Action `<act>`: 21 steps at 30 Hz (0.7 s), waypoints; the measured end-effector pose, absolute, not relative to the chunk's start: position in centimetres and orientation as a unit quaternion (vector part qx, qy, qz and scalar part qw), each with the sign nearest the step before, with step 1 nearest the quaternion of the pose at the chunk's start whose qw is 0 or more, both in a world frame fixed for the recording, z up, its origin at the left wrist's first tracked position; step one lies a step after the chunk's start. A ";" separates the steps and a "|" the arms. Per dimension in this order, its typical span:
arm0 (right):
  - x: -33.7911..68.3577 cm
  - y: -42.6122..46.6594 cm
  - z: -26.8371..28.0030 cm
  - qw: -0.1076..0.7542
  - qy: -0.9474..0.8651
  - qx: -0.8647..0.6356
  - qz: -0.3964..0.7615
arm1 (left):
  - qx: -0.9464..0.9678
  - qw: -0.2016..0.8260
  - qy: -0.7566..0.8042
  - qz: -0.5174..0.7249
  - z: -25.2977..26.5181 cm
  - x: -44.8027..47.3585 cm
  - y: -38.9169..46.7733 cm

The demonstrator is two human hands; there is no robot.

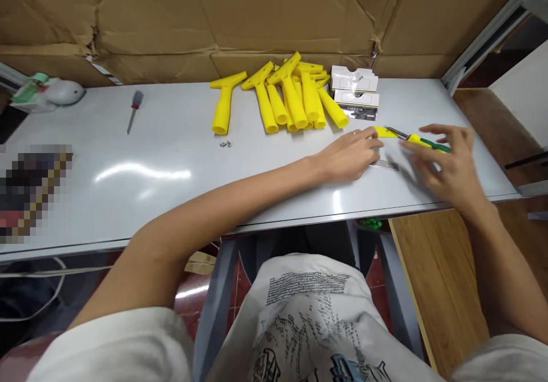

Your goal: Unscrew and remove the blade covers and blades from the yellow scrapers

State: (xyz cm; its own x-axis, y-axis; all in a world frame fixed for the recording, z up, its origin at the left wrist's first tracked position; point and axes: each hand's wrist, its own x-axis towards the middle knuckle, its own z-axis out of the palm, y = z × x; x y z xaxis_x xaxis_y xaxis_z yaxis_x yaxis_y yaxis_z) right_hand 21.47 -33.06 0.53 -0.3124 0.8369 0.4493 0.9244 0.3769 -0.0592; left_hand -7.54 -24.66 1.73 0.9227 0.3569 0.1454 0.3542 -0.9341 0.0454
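Note:
At the right of the table, my left hand [353,155] is closed over a yellow scraper part [386,132], most of which the hand hides. A flat metal blade [386,165] lies just below those fingertips. In my right hand [451,162] is a screwdriver [414,138] with a yellow and green handle. Its shaft points left, and its tip is over the yellow part; I cannot tell whether they touch. The thumb and index finger are near the screwdriver handle, with the other fingers raised and slightly blurred.
Several yellow T-shaped scraper handles [295,96] lie piled at the back. Beside them stand two small white boxes [355,79]. Small screws [225,144] and another screwdriver [135,108] lie farther left. Cardboard [274,13] walls the back; a white mouse-shaped object [64,92] sits far left.

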 end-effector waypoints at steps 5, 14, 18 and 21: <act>24.3 -31.1 1.3 0.141 -0.740 -0.649 -0.109 | 0.978 -0.007 0.196 0.065 0.9 -9.5 -27.5; 22.9 -29.4 1.2 0.144 -0.674 -0.712 -0.133 | 0.961 0.023 0.259 0.090 1.6 -5.1 -24.1; 20.6 -28.5 2.4 0.177 -0.712 -0.668 -0.126 | 0.943 0.037 0.312 0.109 1.1 -4.5 -25.5; 18.2 -26.6 4.1 0.187 -0.727 -0.657 -0.074 | 0.937 0.025 0.320 0.137 0.5 -3.6 -26.3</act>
State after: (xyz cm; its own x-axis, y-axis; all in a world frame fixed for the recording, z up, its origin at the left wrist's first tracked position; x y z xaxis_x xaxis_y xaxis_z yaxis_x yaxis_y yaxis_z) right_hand 18.21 -26.61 4.11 -0.0669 0.9268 0.3694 0.9823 0.1262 -0.1387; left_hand -3.62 -26.30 0.47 0.7574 0.6071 0.2402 0.5935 -0.7935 0.1342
